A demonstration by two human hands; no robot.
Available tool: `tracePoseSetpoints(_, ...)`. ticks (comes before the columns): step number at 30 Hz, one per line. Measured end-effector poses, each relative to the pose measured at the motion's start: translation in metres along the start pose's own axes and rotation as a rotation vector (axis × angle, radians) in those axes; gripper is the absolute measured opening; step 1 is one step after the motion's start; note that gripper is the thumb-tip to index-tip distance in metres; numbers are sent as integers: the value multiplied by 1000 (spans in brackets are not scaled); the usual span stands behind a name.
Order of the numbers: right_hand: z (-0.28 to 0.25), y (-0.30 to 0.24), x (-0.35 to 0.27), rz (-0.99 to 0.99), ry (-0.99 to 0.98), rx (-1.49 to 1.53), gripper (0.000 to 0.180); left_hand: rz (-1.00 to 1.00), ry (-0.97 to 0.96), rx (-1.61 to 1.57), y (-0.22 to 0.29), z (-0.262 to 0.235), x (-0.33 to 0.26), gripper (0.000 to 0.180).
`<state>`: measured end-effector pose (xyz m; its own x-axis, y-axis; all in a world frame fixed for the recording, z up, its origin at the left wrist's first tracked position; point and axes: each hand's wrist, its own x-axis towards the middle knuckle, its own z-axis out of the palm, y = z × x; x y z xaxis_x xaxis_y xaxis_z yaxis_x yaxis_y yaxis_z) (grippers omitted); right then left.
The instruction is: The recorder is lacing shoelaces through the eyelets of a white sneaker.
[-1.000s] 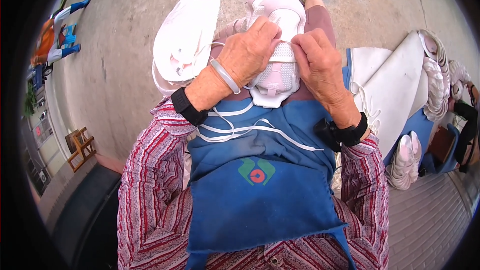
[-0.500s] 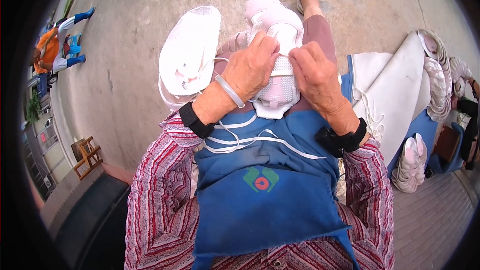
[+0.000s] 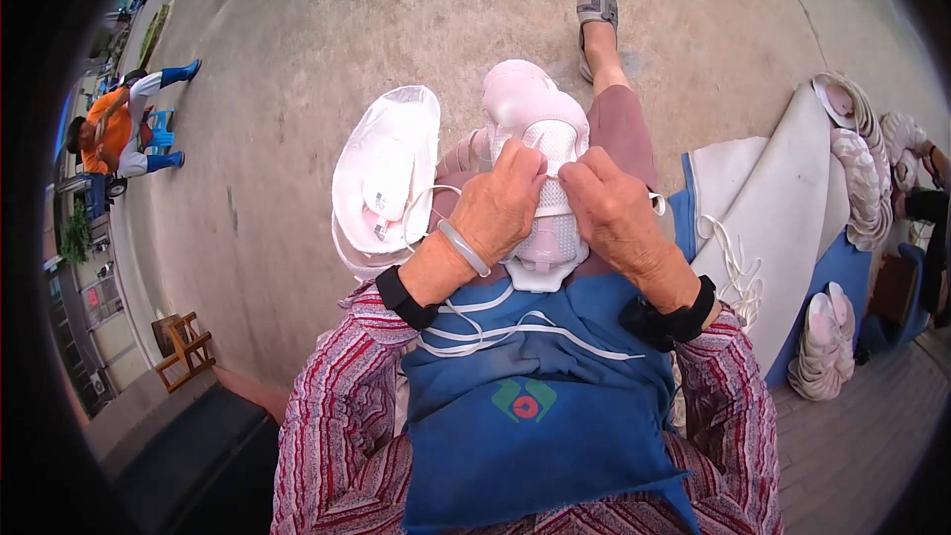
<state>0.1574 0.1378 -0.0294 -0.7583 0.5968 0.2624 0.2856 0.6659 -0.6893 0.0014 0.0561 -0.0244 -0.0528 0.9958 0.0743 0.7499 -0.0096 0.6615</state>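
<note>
Sitting near the floor's left edge was a co-worker [image 3: 114, 134], orange top, blue boots; a wooden chair [image 3: 185, 349] stood nearer. A white oval shoe piece [image 3: 381, 154] rested at the lap's left edge. The left hand [image 3: 500, 203] came next, thumb and fingers pinched narrow on a thin white lace [image 3: 552, 174], mostly hidden at the fingertips. The pink-and-white shoe [image 3: 540, 119] lay lengthwise mid-lap, near end at the upper edge of the blue apron [image 3: 535, 441], middle partly covered by the hands. A loose lace tail [image 3: 594, 347] ran across the apron toward its right edge. The right hand [image 3: 614, 208] had the same narrow pinch on the lace, just beside the left. Further right: a folded white sheet [image 3: 768, 198], stacked shoe parts [image 3: 860, 168] along its right edge, another stack [image 3: 824, 342] near its lower right corner.
</note>
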Motion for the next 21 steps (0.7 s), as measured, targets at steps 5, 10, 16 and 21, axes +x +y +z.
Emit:
tracePoseSetpoints(5,5,0,5,63,58,45,7,-7,65,-32,-5,-2,2,17)
tracePoseSetpoints(10,3,2,1,90,90,84,11,-164,54,-133,-3,-10,-12,27)
tracePoseSetpoints(16,3,5,8,216,-7,293,7,-199,97,-157,-8,-6,-12,29)
tracePoseSetpoints(21,3,3,10,167,-37,214,6,-221,89,-151,-9,-5,-12,27)
